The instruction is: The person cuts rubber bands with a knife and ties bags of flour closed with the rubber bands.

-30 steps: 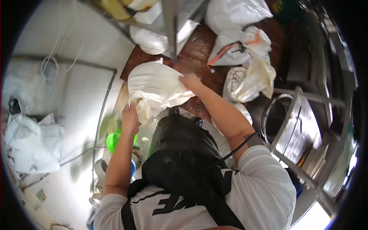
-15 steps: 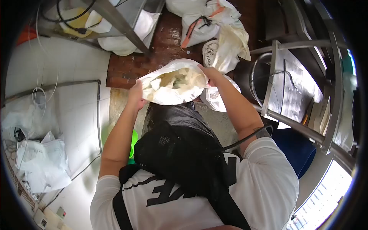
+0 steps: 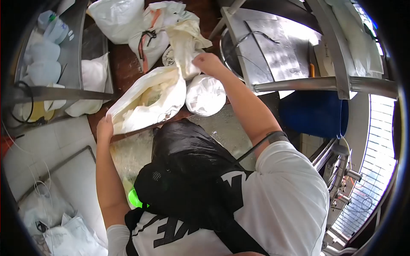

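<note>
A white sack (image 3: 168, 100) with a wide mouth lies tilted on the floor in front of me, pale lumpy contents showing inside. My left hand (image 3: 105, 127) is closed on its near left rim. At the far right, my right hand (image 3: 208, 66) is off that rim, its fingers curled beside a crumpled cream sack (image 3: 184, 47). Whether it pinches the cream cloth is hidden. Below this hand sits a knotted-looking white plastic bag (image 3: 206, 94), touching the open sack's right side.
White sacks with an orange strip (image 3: 145, 47) stand behind. A metal shelf (image 3: 81, 47) with plastic jugs (image 3: 45, 70) is at left. A steel table (image 3: 273, 55) and blue barrel (image 3: 314, 113) stand at right. The floor (image 3: 230, 132) looks wet.
My right hand has let go of the sack's rim and moved beside the cream sack. My left hand still holds the white sack, now lower and farther left. My view has turned right.
</note>
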### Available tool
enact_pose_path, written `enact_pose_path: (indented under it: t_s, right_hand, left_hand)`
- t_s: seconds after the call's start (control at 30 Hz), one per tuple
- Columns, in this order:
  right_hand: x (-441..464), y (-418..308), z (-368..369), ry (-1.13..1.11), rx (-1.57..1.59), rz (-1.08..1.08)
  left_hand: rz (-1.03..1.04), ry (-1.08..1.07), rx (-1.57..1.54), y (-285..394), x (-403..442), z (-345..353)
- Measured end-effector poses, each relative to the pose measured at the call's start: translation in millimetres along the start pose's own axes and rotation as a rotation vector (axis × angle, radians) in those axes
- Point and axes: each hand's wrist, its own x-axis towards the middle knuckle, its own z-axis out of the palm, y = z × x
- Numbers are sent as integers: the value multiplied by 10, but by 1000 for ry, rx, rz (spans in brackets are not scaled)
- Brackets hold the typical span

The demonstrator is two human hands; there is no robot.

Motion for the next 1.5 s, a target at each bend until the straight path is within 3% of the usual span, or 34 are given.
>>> enact_pose_path:
  t_s: [0.07,0.1,0.13,0.2,0.23,0.3,0.33,0.43,0.5,0.53,0.6,0.7,0.73,0.8,0.87,0.93,0.97,1.0,1.03,1.1,1.17,1.33,1.47,1.5]
  right_hand:
    - [-35,188,-323,376,-241,-14]
    - [-175,94,-651,382,-538,-70]
    - [25,541,-762,490,-594,101]
    - [-52,594,-1192,557,-688,258]
    - [203,926,-1279,563,-511,552]
    - [387,1052,-1220,653,-464,693]
    - [477,1055,-1118,741,-515,756]
    - [737,1168,-944,673,-419,612]
    - [595,818,-780,713,-190,171]
    - [536,713,-628,698,-183,159]
    - [400,574,-276,742,-133,82]
    - [318,691,322,547,857,322]
    - [206,643,448,468,935,423]
    - [214,1085,906,453,807,546]
    - [135,1443,1320,337,705,529]
    - [106,1715,1759,275,211,131]
    - [9,1484,1712,103,192,1]
    - [-20,1053,1614,-111,243,214]
    - [76,997,1702,-54,155,-41]
    - [340,957,1819,-2,55,-280]
    - [693,942,2039,25,-69,-373]
    - [1267,753,2953,-128,-363,-309]
    - [1077,601,3684,-270,-434,-275]
    - [973,566,3812,-294,-425,-276]
  left_hand:
    - [53,44,280,124,-122,-30]
    - [-78,26,153,309,-218,-77]
    - [-86,30,161,308,-205,-70]
    - [-2,17,252,257,-171,-17]
    - [-21,23,257,226,-148,34]
    - [125,78,277,168,-133,111]
    - [90,91,286,206,-176,93]
    - [87,102,261,405,-418,66]
    - [97,274,365,508,-566,66]
    - [79,283,368,584,-631,74]
    - [365,501,471,710,-806,106]
    - [441,559,395,915,-975,84]
    - [430,561,397,785,-979,110]
    - [332,585,-102,262,-970,309]
    - [149,534,-508,-453,-1023,584]
    - [-17,355,-172,-1271,-1084,1034]
    - [77,319,24,-1305,-1037,1201]
    - [173,279,219,-1334,-967,1367]
    - [173,271,216,-1554,-658,1508]
    - [141,212,36,-1338,35,1559]
    - [154,112,-207,-960,773,1628]
    - [137,-331,-817,25,1776,1951]
    - [110,-442,-917,-71,1795,1987]
    - [-33,-474,-1037,-206,1793,1904]
